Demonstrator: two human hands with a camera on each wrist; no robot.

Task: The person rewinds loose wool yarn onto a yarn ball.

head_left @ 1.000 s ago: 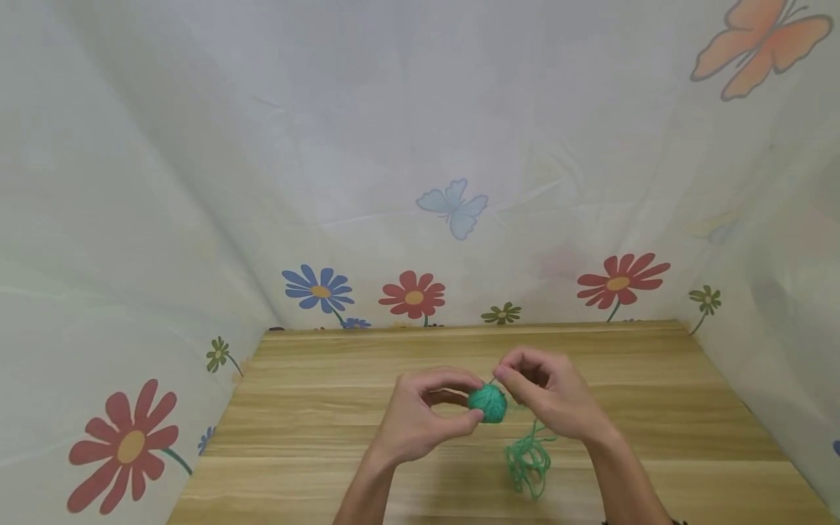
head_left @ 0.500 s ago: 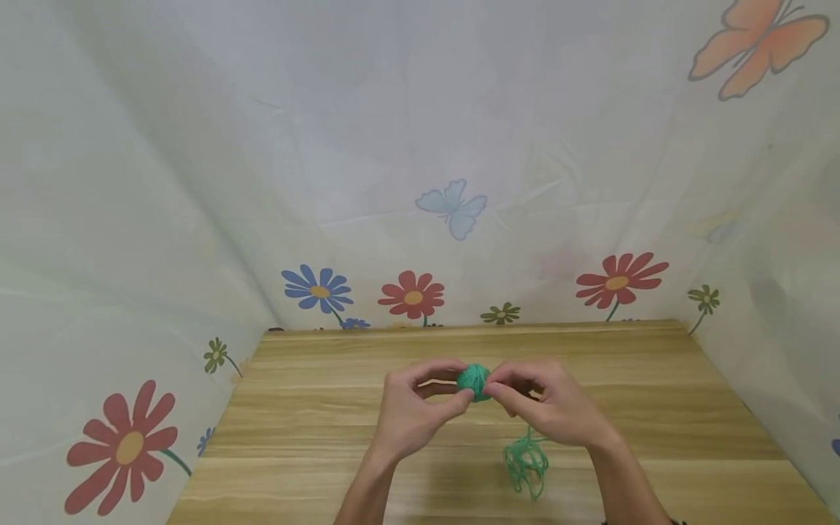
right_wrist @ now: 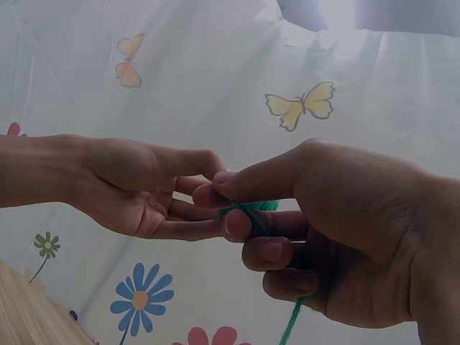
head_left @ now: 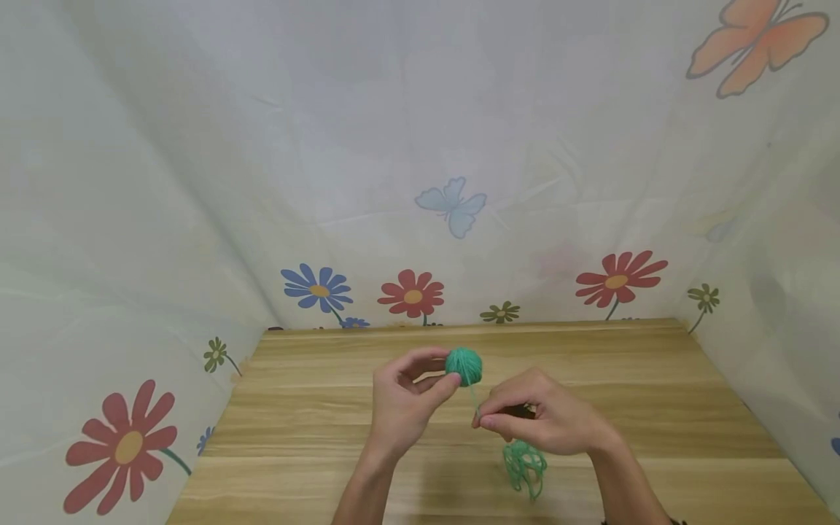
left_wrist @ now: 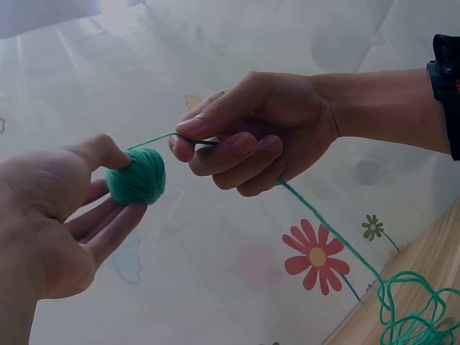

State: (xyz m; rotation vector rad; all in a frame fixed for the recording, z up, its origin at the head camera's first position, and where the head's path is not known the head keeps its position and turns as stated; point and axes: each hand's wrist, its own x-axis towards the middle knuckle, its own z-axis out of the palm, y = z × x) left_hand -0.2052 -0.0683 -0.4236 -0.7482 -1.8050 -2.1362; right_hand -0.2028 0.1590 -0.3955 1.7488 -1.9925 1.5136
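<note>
A small ball of green yarn (head_left: 464, 366) is held up above the table between the thumb and fingers of my left hand (head_left: 407, 397). My right hand (head_left: 547, 412), lower and to the right, pinches the yarn strand (head_left: 474, 397) that runs from the ball. In the left wrist view the strand passes through the curled right fingers (left_wrist: 223, 154) and slants down to a loose heap of yarn (left_wrist: 417, 316). That heap lies on the table below my right hand in the head view. The right wrist view shows the ball mostly hidden behind the right fingers.
The wooden table (head_left: 315, 408) meets a pale curtain (head_left: 367, 146) printed with flowers and butterflies at its back and sides. A dark band (left_wrist: 445, 93) is worn on the right wrist.
The ball and left hand have moved left and up. My right hand went from above the ball, across its right side, to below and right of it, drawing a strand between them.
</note>
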